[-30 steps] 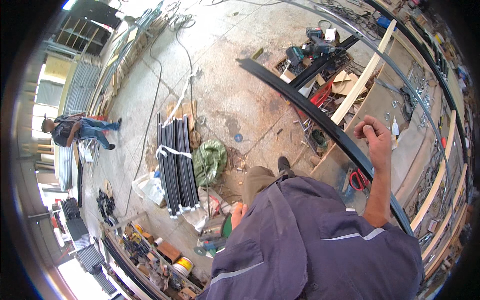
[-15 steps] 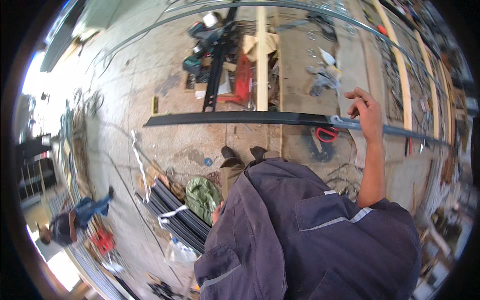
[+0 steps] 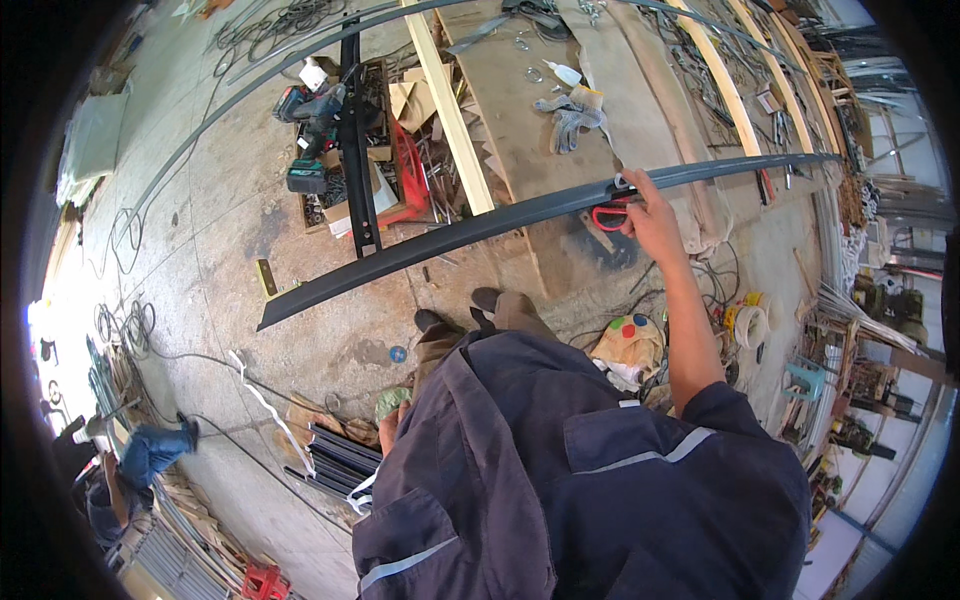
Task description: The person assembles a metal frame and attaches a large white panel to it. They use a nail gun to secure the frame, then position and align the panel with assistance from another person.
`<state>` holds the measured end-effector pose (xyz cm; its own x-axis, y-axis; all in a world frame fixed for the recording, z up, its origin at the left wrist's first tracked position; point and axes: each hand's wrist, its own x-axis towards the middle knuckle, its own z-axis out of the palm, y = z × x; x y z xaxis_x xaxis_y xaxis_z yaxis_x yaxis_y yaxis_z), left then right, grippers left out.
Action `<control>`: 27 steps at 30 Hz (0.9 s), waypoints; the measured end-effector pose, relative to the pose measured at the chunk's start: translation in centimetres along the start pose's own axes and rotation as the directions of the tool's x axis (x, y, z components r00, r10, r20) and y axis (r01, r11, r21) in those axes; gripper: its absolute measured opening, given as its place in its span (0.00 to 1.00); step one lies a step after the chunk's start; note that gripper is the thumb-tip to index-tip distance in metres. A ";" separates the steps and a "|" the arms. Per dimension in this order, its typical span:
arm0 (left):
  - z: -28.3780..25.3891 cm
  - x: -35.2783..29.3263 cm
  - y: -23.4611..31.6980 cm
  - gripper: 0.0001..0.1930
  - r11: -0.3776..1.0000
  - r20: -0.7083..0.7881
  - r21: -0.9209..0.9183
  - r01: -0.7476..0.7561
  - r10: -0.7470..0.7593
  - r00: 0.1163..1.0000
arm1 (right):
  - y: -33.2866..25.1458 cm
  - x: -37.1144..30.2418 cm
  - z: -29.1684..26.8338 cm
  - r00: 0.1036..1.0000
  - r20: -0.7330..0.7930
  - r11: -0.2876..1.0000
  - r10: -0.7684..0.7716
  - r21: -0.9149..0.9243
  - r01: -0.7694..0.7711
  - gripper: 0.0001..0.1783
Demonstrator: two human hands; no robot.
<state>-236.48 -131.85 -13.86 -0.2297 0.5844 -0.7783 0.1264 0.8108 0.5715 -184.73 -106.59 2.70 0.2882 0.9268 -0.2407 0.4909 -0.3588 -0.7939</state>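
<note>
My right hand (image 3: pixel 652 215) reaches down over the long dark metal bar (image 3: pixel 430 248). Its fingers are curled at the bar beside a small grey metal piece (image 3: pixel 622 184); what they close on is partly hidden. Just below the bar, next to my thumb, shows the red looped handle (image 3: pixel 607 216) of a scissor-like tool. My left hand (image 3: pixel 389 428) hangs low at my side, mostly covered by my dark jacket. A green bag (image 3: pixel 392 401) is beside it, and its fingers cannot be made out well.
Pale wooden strips (image 3: pixel 450 110) and a black perforated rail (image 3: pixel 354 150) cross beyond the bar. Cordless power tools (image 3: pixel 312 125) lie with a red metal part (image 3: pixel 405 175). Bundled dark profiles (image 3: pixel 340 455) lie at lower left. Another person (image 3: pixel 130 470) is at the far left.
My right hand has come down from above the bar onto it, by the small grey piece. The view has turned, so the bar now slants and more of the right side shows.
</note>
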 end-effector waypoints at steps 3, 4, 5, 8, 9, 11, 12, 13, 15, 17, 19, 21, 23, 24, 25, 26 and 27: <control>-1.9 -0.2 1.8 0.27 0.979 -0.007 0.199 -0.037 0.039 0.999 | -1.0 -0.8 1.3 0.999 -0.030 0.998 -0.042 -0.050 0.041 0.33; -2.4 -0.3 2.1 0.27 0.978 -0.010 0.203 -0.053 0.056 0.998 | -1.4 -1.0 1.8 0.998 -0.041 0.996 -0.054 -0.079 0.051 0.32; -2.9 -0.1 1.7 0.27 0.975 -0.020 0.215 -0.049 0.054 0.998 | -1.8 -1.0 2.3 0.999 -0.008 0.996 -0.041 -0.079 0.041 0.32; -4.1 1.8 -1.0 0.26 0.981 -0.044 0.193 -0.031 0.040 0.998 | -3.2 -1.3 3.9 0.996 0.087 0.997 -0.008 -0.079 0.015 0.32; -4.3 2.4 -2.0 0.26 0.989 -0.044 0.145 -0.023 0.030 0.999 | -4.5 -1.7 4.7 0.994 0.113 0.997 0.001 -0.080 0.008 0.32; -4.5 2.7 -2.7 0.26 0.998 -0.045 0.046 -0.038 0.040 0.998 | -5.5 -2.6 6.8 0.994 0.103 0.999 -0.046 0.021 0.044 0.32; -4.3 2.3 -2.4 0.26 0.998 -0.047 -0.005 -0.060 0.060 0.997 | -5.8 -3.0 7.6 0.992 0.124 0.998 -0.036 0.056 0.029 0.32; -4.1 2.1 -2.2 0.26 0.995 -0.050 -0.056 -0.083 0.080 0.996 | -6.2 -3.4 8.3 0.989 0.145 0.996 -0.026 0.092 0.013 0.33; -4.8 3.3 -4.9 0.26 0.994 -0.059 -0.055 -0.092 0.089 0.994 | -7.1 -4.2 9.4 0.981 0.191 0.992 -0.039 0.126 0.015 0.35; -5.1 3.6 -6.2 0.27 0.995 -0.068 -0.019 -0.094 0.092 0.993 | -7.1 -4.2 9.7 0.982 0.185 0.986 -0.042 0.167 0.010 0.35; -5.5 3.5 -5.6 0.27 0.995 -0.074 0.053 -0.089 0.093 0.993 | -7.1 -4.1 9.8 0.980 0.197 0.984 -0.042 0.176 0.007 0.35; -4.9 1.7 -0.9 0.28 0.992 -0.114 0.129 -0.013 0.027 0.993 | -7.0 -4.1 9.3 0.977 0.210 0.988 -0.037 0.153 0.004 0.35; -4.7 0.8 1.0 0.28 0.992 -0.109 0.124 -0.001 0.015 0.994 | -7.2 -4.3 10.1 0.956 0.268 0.991 -0.118 -0.033 0.131 0.35; -4.7 0.7 1.1 0.29 0.996 -0.081 0.082 -0.026 0.033 0.996 | -7.1 -4.3 10.5 0.942 0.301 0.973 -0.151 -0.123 0.195 0.35; -4.8 0.7 1.0 0.29 0.998 -0.053 0.039 -0.050 0.052 0.997 | -6.6 -4.0 10.5 0.926 0.311 0.934 -0.214 -0.213 0.287 0.35; -4.9 1.4 -0.5 0.29 0.998 -0.070 0.019 -0.053 0.054 0.996 | -7.1 -3.8 10.8 0.918 0.322 0.920 -0.232 -0.233 0.315 0.34; -4.9 2.9 -2.9 0.29 0.998 -0.086 0.000 -0.058 0.058 0.995 | -7.8 -3.8 10.9 0.910 0.330 0.905 -0.250 -0.253 0.341 0.33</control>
<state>-242.27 -132.69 -16.47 -0.3043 0.6251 -0.7188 0.1394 0.7757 0.6156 -198.63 -106.10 3.74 -0.1321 0.9699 -0.2047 0.7509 -0.0369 -0.6594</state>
